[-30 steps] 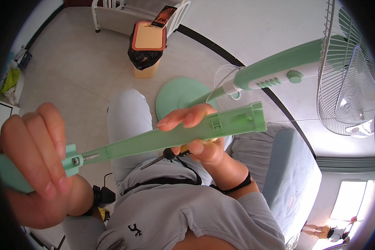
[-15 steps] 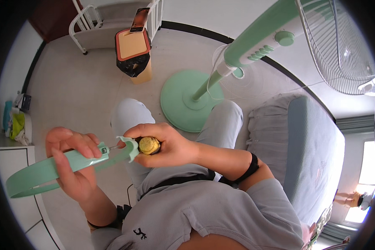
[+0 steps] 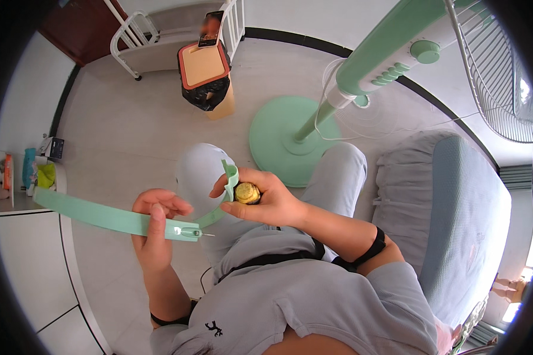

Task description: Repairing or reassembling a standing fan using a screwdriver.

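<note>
A pale green plastic ring (image 3: pixel 95 212), split at one place, is held in front of my lap. My left hand (image 3: pixel 154 239) grips its near end, thumb pressed on the band and fingertips partly spread. From that end a thin metal screw (image 3: pixel 208 235) sticks out. My right hand (image 3: pixel 275 200) pinches the ring's other, wavy-edged end between thumb and forefinger. It is also closed around a stubby handle with a round yellow end (image 3: pixel 247 193) and dark sides; the rest of that tool is hidden. The two ring ends stand apart.
Beyond my knees stands a green pedestal fan with a round base (image 3: pixel 272 139) and wire guard (image 3: pixel 497 77). A lidded bin (image 3: pixel 204 66) has a phone (image 3: pixel 211 28) leaning on it. A covered bed or seat (image 3: pixel 456 207) lies right, a white cabinet (image 3: pixel 35 254) left.
The ring's ends have come further apart, baring the screw tip. My left hand has tilted its end downward and shifted right. The whole scene has slid right as the view turned.
</note>
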Tool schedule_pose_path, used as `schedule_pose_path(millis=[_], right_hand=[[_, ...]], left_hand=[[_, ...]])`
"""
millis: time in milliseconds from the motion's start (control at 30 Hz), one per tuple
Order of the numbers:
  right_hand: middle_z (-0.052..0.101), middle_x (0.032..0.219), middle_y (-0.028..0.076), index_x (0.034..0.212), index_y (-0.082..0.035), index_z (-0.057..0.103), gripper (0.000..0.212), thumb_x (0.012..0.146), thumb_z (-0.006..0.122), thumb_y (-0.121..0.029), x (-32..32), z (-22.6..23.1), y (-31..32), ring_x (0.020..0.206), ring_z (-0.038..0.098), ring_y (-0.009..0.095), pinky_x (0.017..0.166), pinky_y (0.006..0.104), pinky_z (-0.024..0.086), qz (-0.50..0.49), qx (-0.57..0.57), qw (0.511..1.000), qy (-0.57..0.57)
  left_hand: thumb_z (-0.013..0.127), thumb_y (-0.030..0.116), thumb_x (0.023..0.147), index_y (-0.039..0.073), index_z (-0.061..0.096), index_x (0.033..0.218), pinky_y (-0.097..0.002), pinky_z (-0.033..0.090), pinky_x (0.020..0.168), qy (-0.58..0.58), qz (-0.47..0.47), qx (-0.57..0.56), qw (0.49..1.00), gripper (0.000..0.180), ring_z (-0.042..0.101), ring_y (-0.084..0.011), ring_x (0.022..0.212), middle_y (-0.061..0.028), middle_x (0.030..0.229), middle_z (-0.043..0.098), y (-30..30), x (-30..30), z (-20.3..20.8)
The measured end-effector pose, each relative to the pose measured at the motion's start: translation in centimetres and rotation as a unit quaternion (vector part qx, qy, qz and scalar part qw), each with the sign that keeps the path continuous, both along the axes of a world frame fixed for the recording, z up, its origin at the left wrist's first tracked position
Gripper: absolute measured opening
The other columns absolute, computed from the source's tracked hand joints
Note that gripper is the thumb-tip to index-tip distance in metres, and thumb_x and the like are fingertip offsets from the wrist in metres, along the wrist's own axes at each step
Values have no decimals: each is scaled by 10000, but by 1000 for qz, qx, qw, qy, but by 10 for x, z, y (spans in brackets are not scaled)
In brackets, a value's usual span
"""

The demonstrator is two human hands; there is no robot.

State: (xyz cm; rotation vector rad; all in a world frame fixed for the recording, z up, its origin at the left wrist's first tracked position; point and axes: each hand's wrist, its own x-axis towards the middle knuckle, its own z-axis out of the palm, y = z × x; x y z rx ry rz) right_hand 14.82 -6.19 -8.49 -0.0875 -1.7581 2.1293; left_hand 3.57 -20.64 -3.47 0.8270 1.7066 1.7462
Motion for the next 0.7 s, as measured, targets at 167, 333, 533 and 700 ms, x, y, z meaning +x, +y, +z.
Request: schedule_pose_path(millis=[167, 333, 533, 700], right_hand=[[527, 748, 61, 913, -3, 500, 276, 678, 621, -83, -5, -3, 0, 656, 483, 118, 608, 241, 407, 10, 31, 999, 6], [524, 726, 89, 898, -4, 504, 279, 675, 628, -116, -5, -3, 2, 629, 491, 170, 594, 256, 409, 35, 79, 996, -9], [512, 663, 98, 821, 3, 510, 237, 668, 627, -134, -9, -2, 8, 573, 488, 202, 536, 282, 398, 59, 132, 989, -35], [518, 664, 108, 813, 4, 510, 245, 657, 630, -142, -18, -11, 10, 577, 501, 232, 533, 295, 402, 53, 157, 986, -32]], left_hand=[[478, 178, 780, -25, 455, 1005, -256, 405, 622, -29, -74, 5, 997, 304, 506, -121, 684, -90, 832, 530, 16, 5, -5], [568, 106, 712, -23, 468, 1007, -198, 362, 563, 15, -105, -11, 994, 337, 445, -69, 629, -67, 906, 491, 24, 8, -7], [586, 77, 688, -34, 529, 901, -204, 360, 568, 29, -94, -46, 994, 247, 445, -78, 657, -70, 949, 463, 27, 1, -11], [579, 72, 687, -29, 536, 882, -208, 363, 574, 55, -99, -61, 992, 224, 452, -92, 661, -76, 949, 469, 31, -5, -19]])
